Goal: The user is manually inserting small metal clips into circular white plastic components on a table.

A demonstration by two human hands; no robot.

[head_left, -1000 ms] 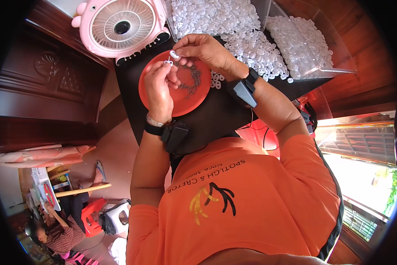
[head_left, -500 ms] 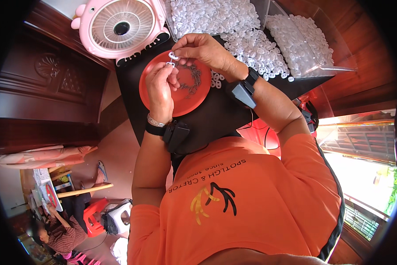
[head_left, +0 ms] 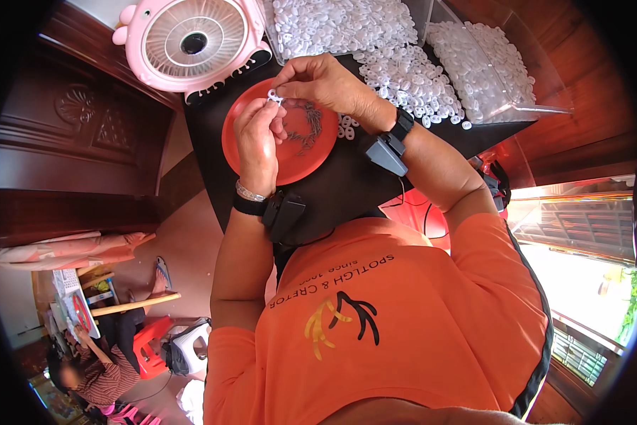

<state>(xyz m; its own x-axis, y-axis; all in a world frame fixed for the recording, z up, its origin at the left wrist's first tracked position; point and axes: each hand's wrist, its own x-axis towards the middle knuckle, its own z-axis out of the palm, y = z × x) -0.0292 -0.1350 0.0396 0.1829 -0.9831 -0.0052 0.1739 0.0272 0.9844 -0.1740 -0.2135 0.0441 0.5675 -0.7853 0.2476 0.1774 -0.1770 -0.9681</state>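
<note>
Over a round red tray (head_left: 293,170), my left hand (head_left: 257,142) pinches a small white plastic piece (head_left: 276,100) between thumb and fingers. My right hand (head_left: 332,85) comes from the right, its thumb and forefinger closed on another small white oval piece (head_left: 272,93). The two pieces sit together at the fingertips; whether they are joined I cannot tell. Thin grey metal pins (head_left: 306,134) lie scattered in the tray below my hands. A few white two-holed oval pieces (head_left: 347,127) rest on the black tabletop, under my right wrist.
A pink fan (head_left: 193,44) stands at the table's far left. Clear bins (head_left: 506,112) of white pieces occupy the far right, with a loose heap (head_left: 410,81) in front. Another person (head_left: 106,372) sits at lower left beside a red stool (head_left: 152,347).
My right hand's white piece has come down from above onto the piece in my left hand, closing the gap between them. My left hand has hardly moved.
</note>
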